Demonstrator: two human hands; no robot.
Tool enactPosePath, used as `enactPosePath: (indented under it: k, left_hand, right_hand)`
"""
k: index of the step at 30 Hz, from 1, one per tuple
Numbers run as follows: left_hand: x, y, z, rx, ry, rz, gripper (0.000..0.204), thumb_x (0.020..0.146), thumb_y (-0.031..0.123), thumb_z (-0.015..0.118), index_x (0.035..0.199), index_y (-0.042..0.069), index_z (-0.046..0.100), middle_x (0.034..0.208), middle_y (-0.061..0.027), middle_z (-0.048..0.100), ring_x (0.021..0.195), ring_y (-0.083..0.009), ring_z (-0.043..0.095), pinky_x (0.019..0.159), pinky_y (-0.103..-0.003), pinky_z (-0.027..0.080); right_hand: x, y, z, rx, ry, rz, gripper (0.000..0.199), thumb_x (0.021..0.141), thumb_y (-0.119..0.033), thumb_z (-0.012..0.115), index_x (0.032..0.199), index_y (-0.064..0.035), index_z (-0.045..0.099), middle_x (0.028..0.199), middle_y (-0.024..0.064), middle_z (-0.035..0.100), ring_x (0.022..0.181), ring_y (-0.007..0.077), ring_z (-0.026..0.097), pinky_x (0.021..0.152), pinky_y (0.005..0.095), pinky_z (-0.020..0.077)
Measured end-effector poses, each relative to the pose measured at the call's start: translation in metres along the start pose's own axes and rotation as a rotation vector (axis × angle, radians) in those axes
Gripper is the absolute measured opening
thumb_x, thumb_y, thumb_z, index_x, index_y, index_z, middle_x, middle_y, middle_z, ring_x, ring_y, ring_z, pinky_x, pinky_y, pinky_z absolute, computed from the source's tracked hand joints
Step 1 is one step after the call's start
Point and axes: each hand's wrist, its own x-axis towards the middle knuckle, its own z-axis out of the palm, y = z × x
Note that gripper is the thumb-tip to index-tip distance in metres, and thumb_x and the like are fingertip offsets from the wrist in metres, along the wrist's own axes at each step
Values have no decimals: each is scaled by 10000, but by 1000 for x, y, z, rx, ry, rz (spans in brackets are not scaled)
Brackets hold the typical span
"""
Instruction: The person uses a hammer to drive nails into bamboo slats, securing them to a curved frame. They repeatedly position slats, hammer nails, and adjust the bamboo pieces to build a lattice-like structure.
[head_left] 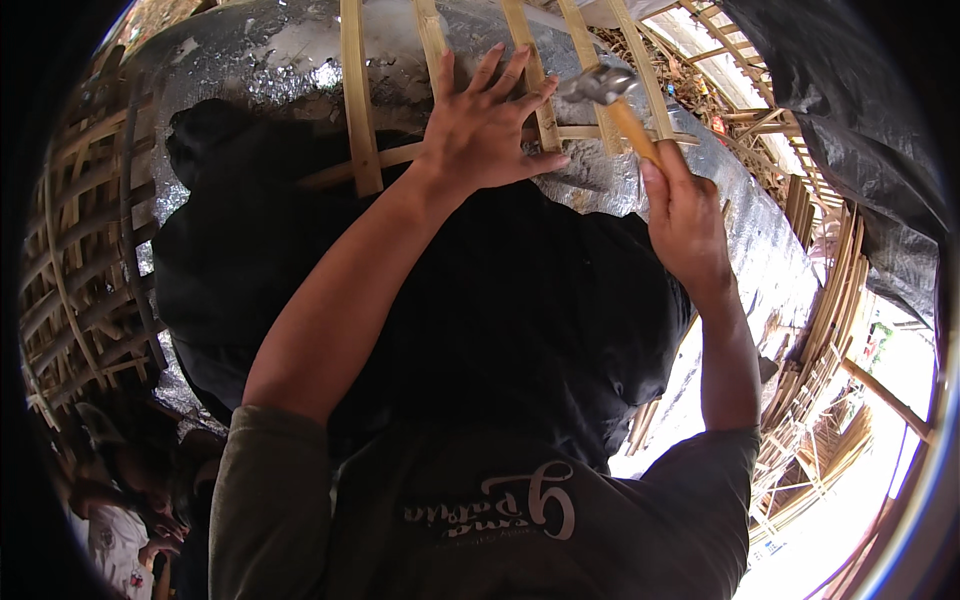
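- I see a shiny silver sheet under the work, with a woven bamboo panel on the left and a black plastic sheet on the right.
- Thin wood slats sit side by side at the top, with a cross strip near their close ends.
- My left hand is spread wide over the middle slats.
- My right hand grips a hammer by its handle.
- The hammer's metal head is over the slats on the right, just beside my left fingers; I can't tell if it touches wood.
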Motion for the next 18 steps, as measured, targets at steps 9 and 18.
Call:
enactPosePath:
  k: [9, 18]
  left_hand:
    - [1, -2, 2, -37, 16, 11, 852, 811, 819, 561, 1472, 280, 547, 1635, -90, 347, 1526, -305, 290, 1191, -701, 150]
    - [-6, 3, -12, -17, -81, -7, 904, 847, 822, 484, 1559, 269, 420, 1668, -110, 276, 1539, -317, 256, 1206, -684, 103]
  right_hand:
    - [0, 0, 1, -79, -36, -16, 154, 1037, -205, 555, 1101, -76, 501, 638, 227, 605, 642, 470, 637, 530, 535, 464]
    - [-9, -9, 7, -100, -143, 52, 166, 1036, -233, 548, 1063, -78, 497, 659, 243, 619, 708, 484, 651, 600, 576, 497]
